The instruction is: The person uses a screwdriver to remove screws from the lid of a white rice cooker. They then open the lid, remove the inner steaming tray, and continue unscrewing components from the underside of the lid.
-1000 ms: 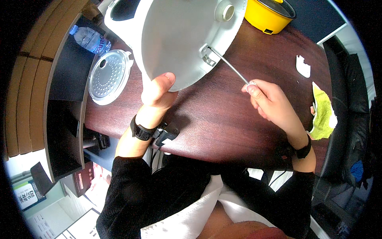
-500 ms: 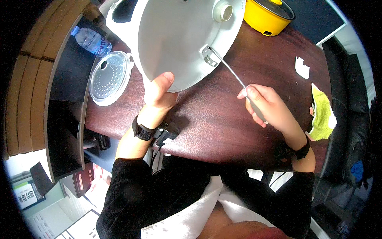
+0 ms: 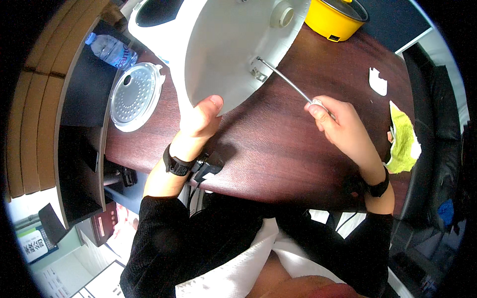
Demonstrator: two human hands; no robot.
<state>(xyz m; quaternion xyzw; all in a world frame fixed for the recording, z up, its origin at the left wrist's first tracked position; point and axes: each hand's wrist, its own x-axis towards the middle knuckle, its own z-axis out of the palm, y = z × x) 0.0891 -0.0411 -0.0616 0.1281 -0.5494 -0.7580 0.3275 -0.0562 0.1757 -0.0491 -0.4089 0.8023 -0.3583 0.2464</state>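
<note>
A hollow white plastic appliance housing (image 3: 223, 59) with a side handle is tilted over the far middle of the table, its open inside facing right. My left hand (image 3: 201, 116) is closed on its near rim, thumb inside and the other fingers hidden behind the wall. My right hand (image 3: 343, 121) is wrapped round the handle of a screwdriver (image 3: 288, 82) with a long metal shaft. The screwdriver's tip is at the inner wall, just above a small metal-looking fitting (image 3: 259, 75); whether it touches a screw cannot be made out. A round white collar (image 3: 282, 16) sits higher inside.
On the brown table (image 3: 268, 149), a clear perforated lid (image 3: 136, 97) and a water bottle (image 3: 112, 51) lie left. A yellow pot (image 3: 338, 22) stands at the back. Right are a white plastic piece (image 3: 377, 82) and a yellow-green cloth (image 3: 405, 141). A black device (image 3: 208, 166) sits by the front edge.
The housing has turned and tilted slightly, showing its inner wall more obliquely. My right hand has moved a little up and right, its grip shifted on the screwdriver, whose tip stays near the fitting.
</note>
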